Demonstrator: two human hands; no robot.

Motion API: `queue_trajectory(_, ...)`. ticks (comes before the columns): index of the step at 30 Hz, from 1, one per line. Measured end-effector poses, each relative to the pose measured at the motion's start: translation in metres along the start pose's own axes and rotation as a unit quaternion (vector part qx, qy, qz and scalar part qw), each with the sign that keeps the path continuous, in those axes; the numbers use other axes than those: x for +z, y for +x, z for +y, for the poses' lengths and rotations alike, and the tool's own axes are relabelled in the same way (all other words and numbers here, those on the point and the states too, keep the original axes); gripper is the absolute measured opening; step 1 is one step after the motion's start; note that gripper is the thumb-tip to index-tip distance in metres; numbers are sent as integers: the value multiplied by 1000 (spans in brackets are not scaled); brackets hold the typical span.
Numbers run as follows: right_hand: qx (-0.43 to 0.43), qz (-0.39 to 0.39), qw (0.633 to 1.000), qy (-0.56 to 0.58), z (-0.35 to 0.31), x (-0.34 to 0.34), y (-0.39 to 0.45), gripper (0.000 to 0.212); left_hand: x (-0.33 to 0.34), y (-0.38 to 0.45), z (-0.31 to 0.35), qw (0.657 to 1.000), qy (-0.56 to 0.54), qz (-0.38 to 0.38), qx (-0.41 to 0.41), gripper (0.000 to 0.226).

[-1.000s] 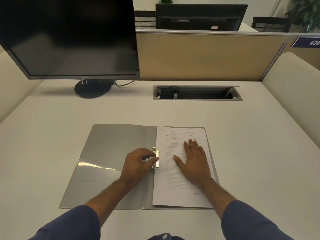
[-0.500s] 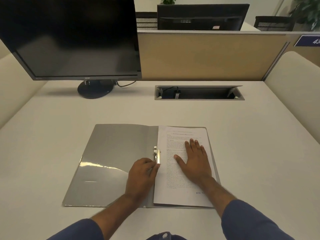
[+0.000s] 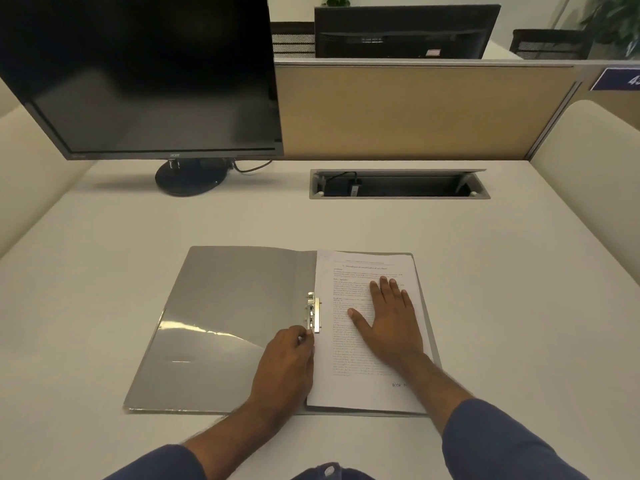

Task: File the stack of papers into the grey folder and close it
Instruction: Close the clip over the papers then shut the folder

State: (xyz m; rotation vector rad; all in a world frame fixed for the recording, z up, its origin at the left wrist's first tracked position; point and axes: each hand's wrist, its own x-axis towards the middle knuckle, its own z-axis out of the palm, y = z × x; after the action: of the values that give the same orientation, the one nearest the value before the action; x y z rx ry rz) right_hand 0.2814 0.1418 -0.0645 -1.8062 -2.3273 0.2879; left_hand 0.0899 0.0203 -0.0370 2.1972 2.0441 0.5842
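The grey folder (image 3: 225, 306) lies open and flat on the desk, its left cover bare and glossy. The stack of white printed papers (image 3: 360, 382) rests on the folder's right half. A metal spring clip (image 3: 313, 311) stands along the spine, at the papers' left edge. My right hand (image 3: 389, 320) lies flat on the papers, fingers spread, pressing them down. My left hand (image 3: 287, 362) is at the near end of the clip, fingertips curled against its lower end.
A black monitor (image 3: 145, 74) on a round stand (image 3: 190, 176) stands at the back left. An open cable tray (image 3: 398, 184) is set into the desk behind the folder. A tan partition (image 3: 415, 109) closes the back, padded side panels (image 3: 588, 161) the sides.
My left hand slid down from the middle of the clip toward me and now touches its near end. My right hand stayed flat on the papers.
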Motion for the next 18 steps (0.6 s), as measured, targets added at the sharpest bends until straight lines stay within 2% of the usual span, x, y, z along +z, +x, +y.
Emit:
queue_trajectory(4, -1, 3, 1000, 2, 0, 0, 0, 87, 1, -2, 1, 1000, -14, -15, -10, 36)
queue_trajectory(7, -1, 3, 1000, 2, 0, 0, 1, 88, 3, -3, 3, 998, -60, 12, -32, 30)
queue_trajectory(11, 0, 2, 1000, 0, 0, 1, 0, 88, -1, -3, 4, 991, -99, 5, -86, 48)
queue_trajectory(18, 2, 0, 1000, 2, 0, 0, 0, 88, 0, -11, -1, 998, -35, -45, -35, 47)
